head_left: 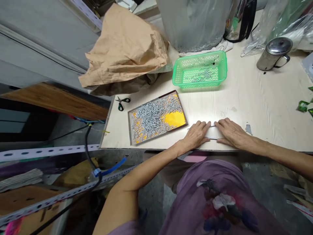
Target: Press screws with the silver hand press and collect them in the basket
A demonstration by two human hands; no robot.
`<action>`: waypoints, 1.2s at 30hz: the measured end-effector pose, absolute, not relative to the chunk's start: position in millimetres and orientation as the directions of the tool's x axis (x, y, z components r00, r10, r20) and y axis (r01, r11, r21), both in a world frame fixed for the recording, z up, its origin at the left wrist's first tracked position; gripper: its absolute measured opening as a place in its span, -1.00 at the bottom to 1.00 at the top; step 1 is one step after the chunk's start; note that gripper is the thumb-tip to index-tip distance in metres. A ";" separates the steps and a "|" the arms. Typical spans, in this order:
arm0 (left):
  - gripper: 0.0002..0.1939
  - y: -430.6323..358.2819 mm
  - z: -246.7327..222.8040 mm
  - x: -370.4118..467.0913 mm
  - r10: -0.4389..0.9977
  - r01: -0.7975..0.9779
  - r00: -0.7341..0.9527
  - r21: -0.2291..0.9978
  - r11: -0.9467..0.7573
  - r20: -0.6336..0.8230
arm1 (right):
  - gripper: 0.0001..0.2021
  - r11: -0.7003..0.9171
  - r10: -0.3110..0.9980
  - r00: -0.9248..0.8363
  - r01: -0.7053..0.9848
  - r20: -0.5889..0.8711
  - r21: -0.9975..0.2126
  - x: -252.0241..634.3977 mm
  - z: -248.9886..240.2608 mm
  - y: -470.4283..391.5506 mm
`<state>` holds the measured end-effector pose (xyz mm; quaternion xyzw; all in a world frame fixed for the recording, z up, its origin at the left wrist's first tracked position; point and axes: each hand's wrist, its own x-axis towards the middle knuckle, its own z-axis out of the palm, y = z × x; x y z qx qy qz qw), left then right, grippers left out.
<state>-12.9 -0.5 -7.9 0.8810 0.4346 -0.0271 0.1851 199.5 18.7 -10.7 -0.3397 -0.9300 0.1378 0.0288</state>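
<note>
Because covered at the ends by the hands, cannot judge two thin metal strips (212,138), lying to the right of the tray (175,119), as joined or separate. Also cannot identify the grey plastic bulk (195,26) behind the tray, cut off at the top edge.

Below the tray, see a pale bench (244,98), carrying scissors (121,101) to the left of the tray, crumpled brown paper (132,49) behind, a green basket (200,85) behind and rightward, and a metal mug (270,57) farther right. Can find small metal pieces (151,114) heaped in the tray, and fewer in the basket.

With left hand (197,133) near the tray's right corner and right hand (231,132) farther from the tray, touching both strips: fingertips bent at the upper one, thumbs parted from them at the lower. Cannot tell grasping firmly from only resting.
</note>
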 end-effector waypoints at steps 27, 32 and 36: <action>-0.57 -67.1 -51.5 2.8 0.801 0.688 0.596 0.481 -0.543 0.053 | -0.64 0.699 0.632 -0.775 0.567 0.004 -0.437 216.2 -21.4 54.5; -0.53 -77.4 -56.7 8.5 0.801 0.690 0.598 0.500 -0.523 0.013 | -0.71 0.660 0.742 -0.668 0.718 0.046 -0.219 190.0 -14.2 75.9; -0.57 -74.0 -57.2 13.1 0.821 0.708 0.571 0.514 -0.484 -0.014 | -0.83 0.864 0.481 -0.875 0.461 0.058 -0.204 141.5 -1.1 51.6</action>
